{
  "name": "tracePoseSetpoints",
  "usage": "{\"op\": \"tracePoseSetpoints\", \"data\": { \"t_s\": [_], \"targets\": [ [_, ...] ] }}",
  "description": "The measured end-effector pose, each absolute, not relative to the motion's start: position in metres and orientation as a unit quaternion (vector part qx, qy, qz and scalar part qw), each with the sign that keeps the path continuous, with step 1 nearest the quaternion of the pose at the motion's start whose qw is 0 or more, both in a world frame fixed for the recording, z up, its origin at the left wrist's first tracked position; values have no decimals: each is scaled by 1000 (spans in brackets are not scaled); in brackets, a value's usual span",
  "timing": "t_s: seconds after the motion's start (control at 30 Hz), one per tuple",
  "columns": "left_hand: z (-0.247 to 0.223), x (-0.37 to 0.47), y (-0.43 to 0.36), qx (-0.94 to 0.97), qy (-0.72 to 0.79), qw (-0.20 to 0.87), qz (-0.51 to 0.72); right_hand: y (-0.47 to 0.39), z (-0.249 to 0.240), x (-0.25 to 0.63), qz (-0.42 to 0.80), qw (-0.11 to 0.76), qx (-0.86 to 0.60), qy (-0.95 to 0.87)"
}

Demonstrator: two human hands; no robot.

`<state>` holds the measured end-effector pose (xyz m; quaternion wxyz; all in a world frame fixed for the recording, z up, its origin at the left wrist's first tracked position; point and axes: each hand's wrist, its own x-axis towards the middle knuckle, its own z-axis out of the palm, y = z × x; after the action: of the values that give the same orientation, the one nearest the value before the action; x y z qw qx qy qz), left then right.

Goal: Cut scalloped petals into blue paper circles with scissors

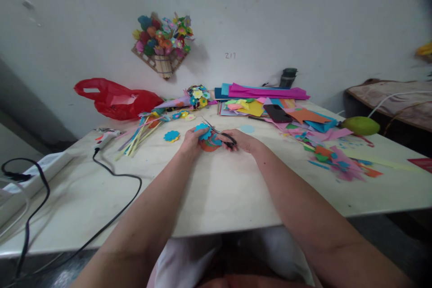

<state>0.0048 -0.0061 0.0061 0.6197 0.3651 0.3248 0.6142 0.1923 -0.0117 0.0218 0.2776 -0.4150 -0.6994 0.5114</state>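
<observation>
Near the middle of the table, my left hand (193,140) is closed on a blue paper flower (202,131) with scalloped edges. My right hand (238,140) grips the black handles of a pair of scissors (229,140), whose blades point up and left beside the blue paper. Under and between my hands lie blue and orange paper pieces (209,145). To the left, a blue flower cutout (172,136) rests on the table, with yellow showing beneath it. A pale blue disc (247,129) lies just behind my right hand.
A red plastic bag (118,101), paper strips (137,137) and a glue gun (107,137) with its cable are at left. Coloured sheets (266,92), a dark phone (277,113), paper scraps (340,162) and a green fruit (361,125) lie at right. A power strip (43,173) sits far left.
</observation>
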Motion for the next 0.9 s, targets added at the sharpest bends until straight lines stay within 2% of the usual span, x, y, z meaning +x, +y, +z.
{"op": "tracePoseSetpoints", "data": {
  "t_s": [0.9],
  "targets": [
    [6,4,-6,353,330,619,620,-18,30,188,507,289,-440,-682]
  ]
}}
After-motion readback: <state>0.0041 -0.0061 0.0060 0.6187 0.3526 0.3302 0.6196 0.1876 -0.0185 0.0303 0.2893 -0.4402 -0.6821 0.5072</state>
